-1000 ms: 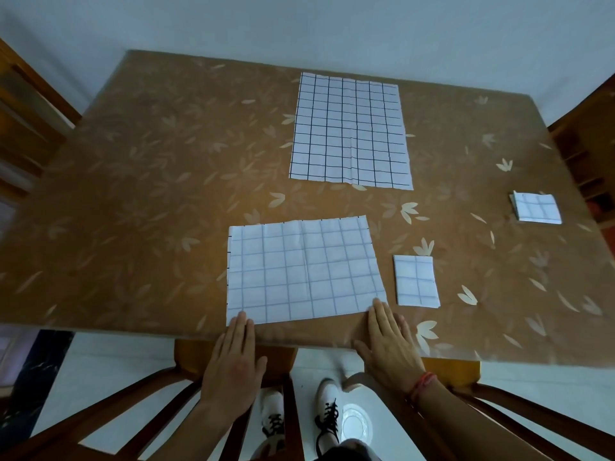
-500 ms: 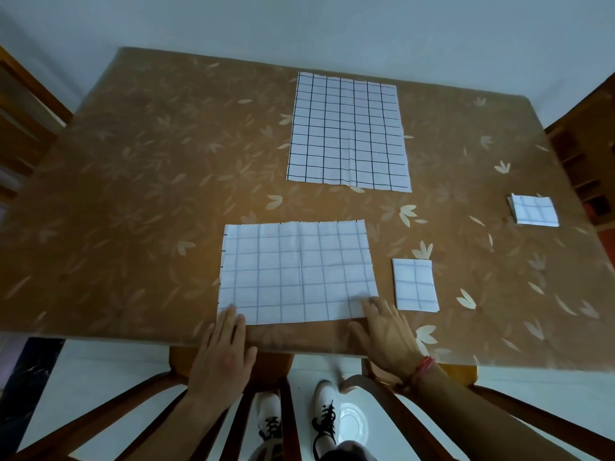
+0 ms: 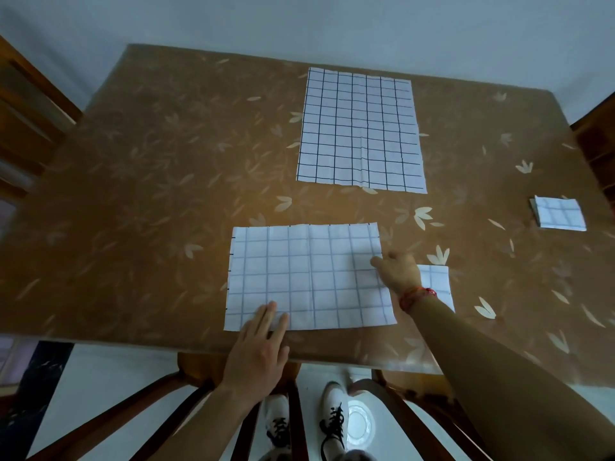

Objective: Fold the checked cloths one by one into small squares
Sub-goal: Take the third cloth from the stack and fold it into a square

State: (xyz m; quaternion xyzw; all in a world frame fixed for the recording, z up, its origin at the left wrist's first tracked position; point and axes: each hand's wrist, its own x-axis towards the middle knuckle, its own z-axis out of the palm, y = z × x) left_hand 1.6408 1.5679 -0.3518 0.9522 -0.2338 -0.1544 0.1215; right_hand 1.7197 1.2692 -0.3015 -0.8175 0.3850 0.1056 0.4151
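Note:
A half-folded checked cloth lies flat near the table's front edge. My left hand rests flat with its fingertips on the cloth's near left corner. My right hand reaches over the cloth's right edge, fingers on the fabric; whether it pinches the cloth I cannot tell. A larger unfolded checked cloth lies further back. A small folded square sits just right of my right wrist, partly hidden by it. Another folded square lies near the right edge.
The brown table has a leaf pattern and a glossy cover. Wooden chairs stand at the left and right. Below the front edge I see a chair frame, my shoes and a white plate on the floor.
My right hand moved from the cloth's near right corner up along its right edge. My left hand slid forward onto the near left corner. The view shifted a little.

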